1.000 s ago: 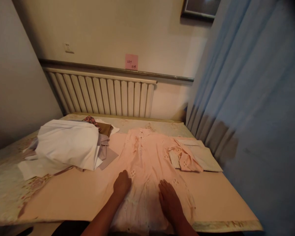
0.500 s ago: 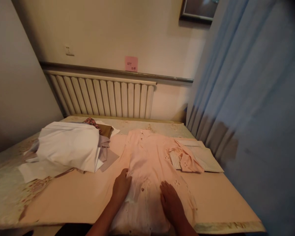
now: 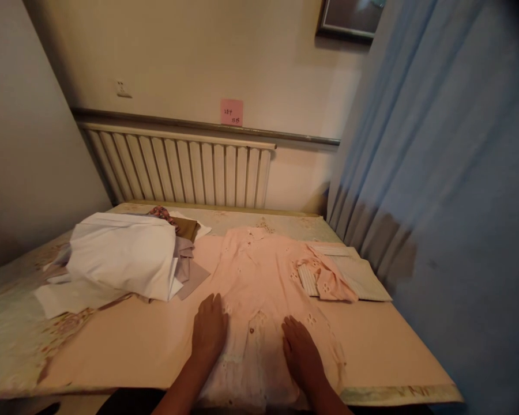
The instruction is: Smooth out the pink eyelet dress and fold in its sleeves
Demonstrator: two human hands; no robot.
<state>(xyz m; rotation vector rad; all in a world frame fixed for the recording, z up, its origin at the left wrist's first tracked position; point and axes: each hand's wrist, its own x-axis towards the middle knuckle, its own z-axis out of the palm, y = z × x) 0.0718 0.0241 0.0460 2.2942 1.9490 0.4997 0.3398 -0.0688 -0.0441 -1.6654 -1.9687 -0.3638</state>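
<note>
A pale pink buttoned blouse (image 3: 259, 282) with cut-out flower patterns lies spread out, collar toward the wall. My left hand (image 3: 209, 326) rests flat at the blouse's left edge, fingers stretched forward. On the right part of the blouse lies my right hand (image 3: 300, 349), palm down with its fingers extended. Neither hand grips anything. One sleeve (image 3: 332, 282) reaches out to the right, over a folded light garment. A button (image 3: 251, 331) shows between my hands.
At the left is a pile of clothes with a white garment (image 3: 123, 253) on top. A folded beige garment (image 3: 367, 276) lies at the right. Beneath is a peach cloth (image 3: 125, 351) on a flowered cover. A blue curtain (image 3: 450, 202) hangs right; a radiator (image 3: 185, 170) stands behind.
My left hand has shifted slightly left and turned flatter, its fingers straightening on the blouse. The cloth near it looks smoother. My right hand has barely moved.
</note>
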